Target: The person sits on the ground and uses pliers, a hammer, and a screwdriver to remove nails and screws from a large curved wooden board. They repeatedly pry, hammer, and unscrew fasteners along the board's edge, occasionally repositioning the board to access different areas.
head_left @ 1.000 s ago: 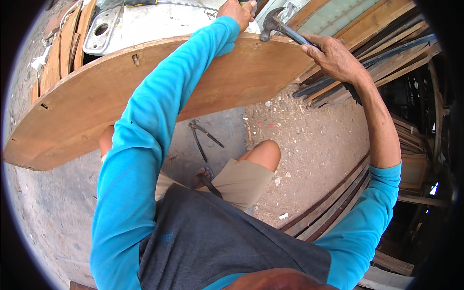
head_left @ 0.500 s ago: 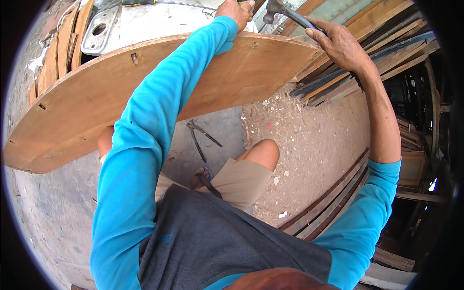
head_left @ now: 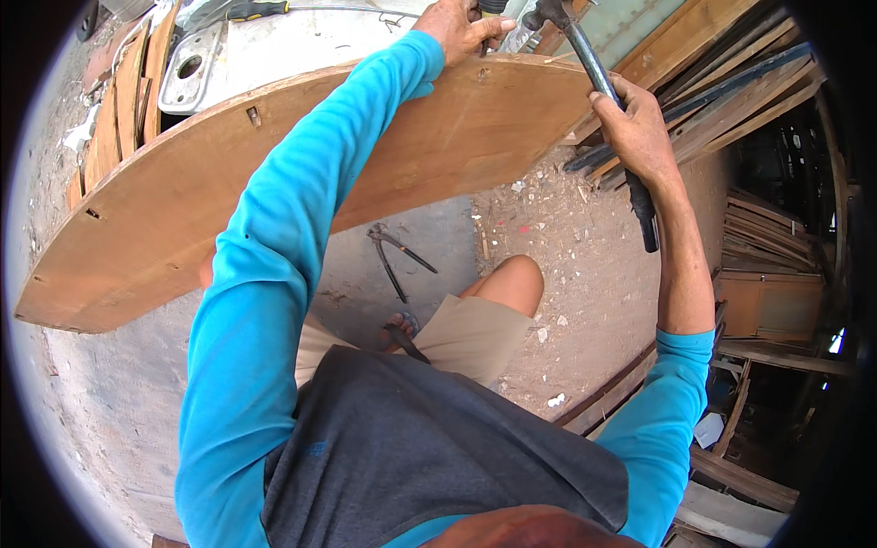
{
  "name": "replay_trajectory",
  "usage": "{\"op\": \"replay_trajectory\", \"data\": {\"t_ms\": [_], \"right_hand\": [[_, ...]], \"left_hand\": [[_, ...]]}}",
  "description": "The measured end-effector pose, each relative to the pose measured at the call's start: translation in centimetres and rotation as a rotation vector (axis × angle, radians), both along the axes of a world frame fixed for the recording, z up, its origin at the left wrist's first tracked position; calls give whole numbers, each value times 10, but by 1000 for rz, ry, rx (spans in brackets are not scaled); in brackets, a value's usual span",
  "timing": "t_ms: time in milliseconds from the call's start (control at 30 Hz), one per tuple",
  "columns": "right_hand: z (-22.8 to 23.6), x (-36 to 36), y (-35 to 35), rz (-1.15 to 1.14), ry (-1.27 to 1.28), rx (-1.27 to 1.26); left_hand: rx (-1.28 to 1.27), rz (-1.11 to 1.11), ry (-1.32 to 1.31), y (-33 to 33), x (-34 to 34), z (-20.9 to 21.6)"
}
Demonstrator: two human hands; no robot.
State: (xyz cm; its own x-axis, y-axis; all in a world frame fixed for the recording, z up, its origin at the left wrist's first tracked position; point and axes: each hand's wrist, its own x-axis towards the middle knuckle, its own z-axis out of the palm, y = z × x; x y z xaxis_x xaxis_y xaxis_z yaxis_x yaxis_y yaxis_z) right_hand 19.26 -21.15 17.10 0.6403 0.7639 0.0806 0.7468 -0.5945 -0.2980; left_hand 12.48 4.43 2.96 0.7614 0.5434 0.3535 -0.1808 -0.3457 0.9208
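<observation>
My right hand (head_left: 632,128) is closed round the shaft of a claw hammer (head_left: 589,59). Its metal head is up by the top edge, and its black grip hangs down past my wrist. My left hand (head_left: 452,32) is at the far rim of a curved wooden board (head_left: 402,146). Its fingers close on an upright tool with a black and yellow handle (head_left: 493,6), cut off by the top of the picture. The tool's lower end is mostly hidden by my hand. The board stands on edge before my knees, with small notches in its face.
Pincers (head_left: 393,260) lie spread on the grey ground sheet between my legs. Behind the board is a white surface (head_left: 320,46) with a screwdriver (head_left: 258,10) on it. Long timber strips (head_left: 731,100) are stacked at the far right, and wood planks (head_left: 110,128) lean at the left.
The hammer has swung so its head is nearer my left hand and its grip points down toward me. My right hand has dropped and moved left. My left hand has shifted only slightly.
</observation>
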Motion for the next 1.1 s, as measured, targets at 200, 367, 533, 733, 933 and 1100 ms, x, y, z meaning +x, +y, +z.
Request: {"op": "replay_trajectory", "data": {"t_ms": [200, 367, 533, 733, 933, 1100], "right_hand": [[11, -10, -20, 1, 266, 233], [22, -11, -18, -13, 107, 168], [34, -11, -13, 78, 18, 273], [53, -8, -3, 166, -147, 285], [85, -41, 30, 164, -246, 461], [93, -48, 58, 211, -348, 471]], "left_hand": [[-274, -183, -166, -3, 3, -4], [-143, -140, -96, 0, 3, -4], [44, -94, -18, -3, -6, -3], [101, -33, 12, -4, -6, -2], [11, -94, 20, 1, -3, -4], [-3, -113, -6, 0, 0, -7]]}}
